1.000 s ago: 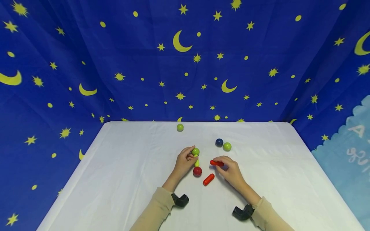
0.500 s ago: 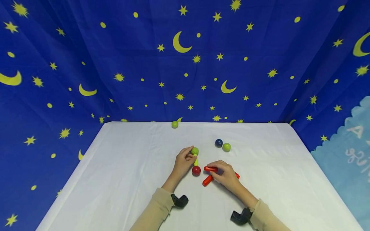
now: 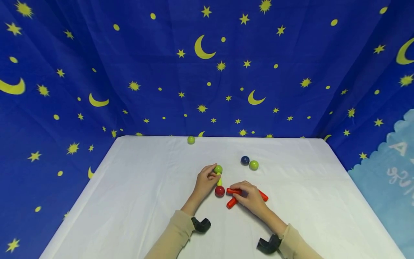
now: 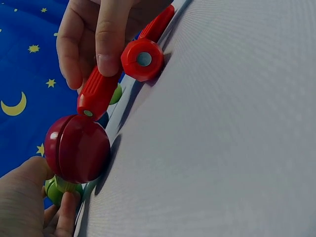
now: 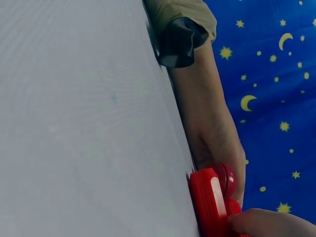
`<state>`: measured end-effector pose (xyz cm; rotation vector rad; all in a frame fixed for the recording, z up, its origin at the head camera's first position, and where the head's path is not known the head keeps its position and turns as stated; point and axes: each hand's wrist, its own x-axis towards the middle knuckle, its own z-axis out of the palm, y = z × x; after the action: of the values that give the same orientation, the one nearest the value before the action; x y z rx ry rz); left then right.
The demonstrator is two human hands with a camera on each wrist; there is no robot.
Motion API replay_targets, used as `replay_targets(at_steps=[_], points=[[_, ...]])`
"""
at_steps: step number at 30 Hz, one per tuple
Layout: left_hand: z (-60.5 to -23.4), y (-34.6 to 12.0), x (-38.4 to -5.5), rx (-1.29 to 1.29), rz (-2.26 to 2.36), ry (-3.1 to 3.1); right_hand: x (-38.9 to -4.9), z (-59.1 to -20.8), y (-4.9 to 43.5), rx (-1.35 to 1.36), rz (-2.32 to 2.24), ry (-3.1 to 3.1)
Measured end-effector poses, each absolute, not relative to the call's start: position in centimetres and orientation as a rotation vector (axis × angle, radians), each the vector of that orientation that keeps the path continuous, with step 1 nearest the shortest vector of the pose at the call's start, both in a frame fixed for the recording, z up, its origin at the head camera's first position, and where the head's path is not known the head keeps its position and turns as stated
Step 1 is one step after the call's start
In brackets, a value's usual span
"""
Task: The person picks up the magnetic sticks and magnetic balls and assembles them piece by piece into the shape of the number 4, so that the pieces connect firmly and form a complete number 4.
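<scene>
My left hand [image 3: 204,181] pinches a yellow-green rod [image 3: 219,180] with a green ball [image 3: 218,169] at its far end and a red ball [image 3: 219,191] at its near end. Between thumb and fingers, my right hand [image 3: 250,197] grips a red rod [image 3: 233,191]. In the left wrist view, the metal-tipped end of this gripped rod [image 4: 94,98] meets the red ball [image 4: 79,148], or nearly so. Under the right hand lies a second red rod [image 3: 231,203], partly covered. A third red rod [image 3: 263,196] shows to the right of that hand.
A dark blue ball [image 3: 245,160] and a green ball [image 3: 253,165] sit together beyond the right hand. Another green ball [image 3: 191,140] is at the back edge of the white-covered table [image 3: 145,172]. A blue curtain [image 3: 161,72] with stars and moons surrounds the table.
My right hand has brought its red rod leftward and nearer, up to the red ball. The third red rod has come into sight. The far green ball has rolled left; my left hand stays put.
</scene>
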<state>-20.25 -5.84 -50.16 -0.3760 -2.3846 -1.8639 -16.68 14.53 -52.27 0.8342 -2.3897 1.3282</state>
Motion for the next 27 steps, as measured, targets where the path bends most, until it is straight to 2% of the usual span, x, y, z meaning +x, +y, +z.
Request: replay_targets(at_steps=[7, 27], points=[[-52.9, -5.7, -21.6, -0.342, -1.817, -2.388, -16.5, -52.4, 14.1, 0.821, 1.347, -2.411], [-52.7, -5.7, -21.4, -0.319, -1.695, -2.517, -16.5, -52.4, 14.4, 0.791, 1.427, -2.449]])
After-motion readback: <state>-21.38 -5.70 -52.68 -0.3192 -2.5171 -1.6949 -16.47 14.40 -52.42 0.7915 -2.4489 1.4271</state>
